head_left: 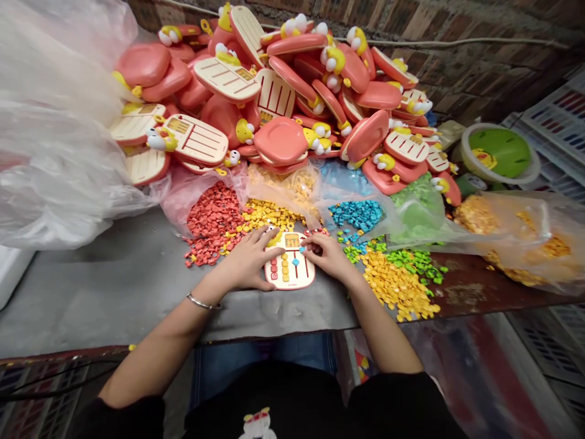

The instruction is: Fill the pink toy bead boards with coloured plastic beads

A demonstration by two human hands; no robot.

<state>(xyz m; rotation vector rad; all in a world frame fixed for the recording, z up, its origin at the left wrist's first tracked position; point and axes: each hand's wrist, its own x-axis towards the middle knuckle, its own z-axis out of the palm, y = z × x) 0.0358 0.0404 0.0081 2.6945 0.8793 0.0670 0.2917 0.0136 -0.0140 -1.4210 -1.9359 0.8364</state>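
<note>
A cream toy board with a yellow animal head and slotted columns lies flat on the table in front of me. My left hand grips its left side, thumb at the lower edge and fingers over the head. Several red pieces sit in its first column, several yellow pieces in the second, and a blue piece in the third. At the upper right of the board, my right hand pinches another small blue piece over the slots. Its fingertips partly hide the fourth column.
Behind the board lie heaps of red pieces, yellow pieces and blue pieces spilling from bags. Green pieces and more yellow pieces lie right. A tall pile of toy boards leans toward the brick wall; plastic bags bulge left.
</note>
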